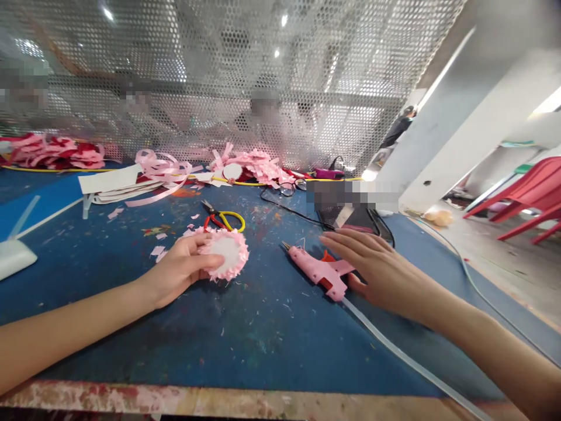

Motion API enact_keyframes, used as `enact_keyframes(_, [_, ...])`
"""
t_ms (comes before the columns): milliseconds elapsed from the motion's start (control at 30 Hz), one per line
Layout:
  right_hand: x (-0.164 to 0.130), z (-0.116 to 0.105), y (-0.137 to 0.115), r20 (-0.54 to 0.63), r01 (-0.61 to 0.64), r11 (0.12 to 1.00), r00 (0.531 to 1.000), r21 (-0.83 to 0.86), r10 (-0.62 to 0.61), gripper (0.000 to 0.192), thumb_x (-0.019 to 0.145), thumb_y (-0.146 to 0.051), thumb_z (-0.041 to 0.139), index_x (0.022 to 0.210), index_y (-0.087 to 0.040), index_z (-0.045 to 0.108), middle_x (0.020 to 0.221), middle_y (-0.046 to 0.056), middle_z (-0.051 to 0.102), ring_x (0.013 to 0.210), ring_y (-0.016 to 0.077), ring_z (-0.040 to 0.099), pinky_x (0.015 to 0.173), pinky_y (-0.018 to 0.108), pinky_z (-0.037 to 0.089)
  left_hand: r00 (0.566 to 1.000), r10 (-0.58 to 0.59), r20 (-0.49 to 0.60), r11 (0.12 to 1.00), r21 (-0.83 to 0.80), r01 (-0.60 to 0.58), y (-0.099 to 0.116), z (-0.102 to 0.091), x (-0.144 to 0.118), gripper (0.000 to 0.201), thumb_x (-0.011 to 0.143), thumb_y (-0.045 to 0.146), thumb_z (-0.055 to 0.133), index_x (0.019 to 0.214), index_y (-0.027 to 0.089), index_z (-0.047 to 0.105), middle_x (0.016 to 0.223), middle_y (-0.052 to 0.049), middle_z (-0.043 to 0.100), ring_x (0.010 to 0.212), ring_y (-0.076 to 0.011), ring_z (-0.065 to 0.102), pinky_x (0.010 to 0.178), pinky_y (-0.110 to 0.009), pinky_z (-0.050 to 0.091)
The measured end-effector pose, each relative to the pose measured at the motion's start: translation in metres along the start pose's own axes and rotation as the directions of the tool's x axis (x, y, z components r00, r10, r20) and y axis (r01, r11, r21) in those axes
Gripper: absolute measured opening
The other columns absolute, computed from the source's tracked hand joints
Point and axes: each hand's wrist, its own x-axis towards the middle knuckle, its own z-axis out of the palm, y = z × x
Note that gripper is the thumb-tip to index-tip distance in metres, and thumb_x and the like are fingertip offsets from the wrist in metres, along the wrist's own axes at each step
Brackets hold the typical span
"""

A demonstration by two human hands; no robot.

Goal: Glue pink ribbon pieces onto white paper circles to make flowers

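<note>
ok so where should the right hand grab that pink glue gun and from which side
By the handle of the pink glue gun, coming from the right. The gun lies flat, nozzle pointing up-left, handle toward the open right hand hovering there; the glue stick trails from its rear.

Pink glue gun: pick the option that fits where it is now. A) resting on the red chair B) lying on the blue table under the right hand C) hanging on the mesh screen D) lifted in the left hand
B: the pink glue gun lies flat on the blue table, with the right hand spread open over its handle end.
</note>
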Motion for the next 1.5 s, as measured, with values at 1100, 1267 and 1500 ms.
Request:
enact_keyframes(1100, [0.059, 0.008, -0.089, -0.396, 0.090, 0.996, 0.914, -0.022, -0.092, 0.018, 0.091, -0.008, 0.035, 0.086, -0.019, 0.049, 0.095, 0.006, 0.059, 0.063, 0.0098, 0.059, 0.049, 0.023, 0.042, 0.928, 0.364, -0.085, 0.871, 0.385, -0.306, -0.008, 0.009, 0.007, 0.023, 0.068, 0.021, 0.061, 0.054, 0.017, 0.043, 0.053, 0.008, 0.032, 0.051, -0.0067, 0.027, 0.045, -0.021, 0.019])
enact_keyframes(1267, [0.058, 0.010, -0.089, -0.415, 0.065, 0.998, 0.907, -0.023, -0.068, 0.022, 0.094, -0.011, 0.032, 0.082, -0.019, 0.048, 0.091, 0.005, 0.059, 0.063, 0.0099, 0.059, 0.046, 0.023, 0.041, 0.917, 0.389, -0.082, 0.850, 0.416, -0.324, -0.009, 0.009, 0.007, 0.020, 0.067, 0.022, 0.061, 0.057, 0.017, 0.045, 0.054, 0.008, 0.033, 0.052, -0.0069, 0.029, 0.046, -0.021, 0.021])
enact_keyframes(1500, [0.054, 0.010, -0.087, -0.378, 0.078, 0.997, 0.923, 0.010, -0.069, 0.023, 0.093, -0.010, 0.034, 0.079, -0.019, 0.049, 0.085, 0.003, 0.057, 0.062, 0.0095, 0.058, 0.050, 0.023, 0.043, 0.910, 0.403, -0.096, 0.837, 0.440, -0.325, -0.007, 0.010, 0.006, 0.021, 0.067, 0.022, 0.062, 0.056, 0.018, 0.044, 0.054, 0.007, 0.034, 0.051, -0.0079, 0.030, 0.046, -0.022, 0.022])
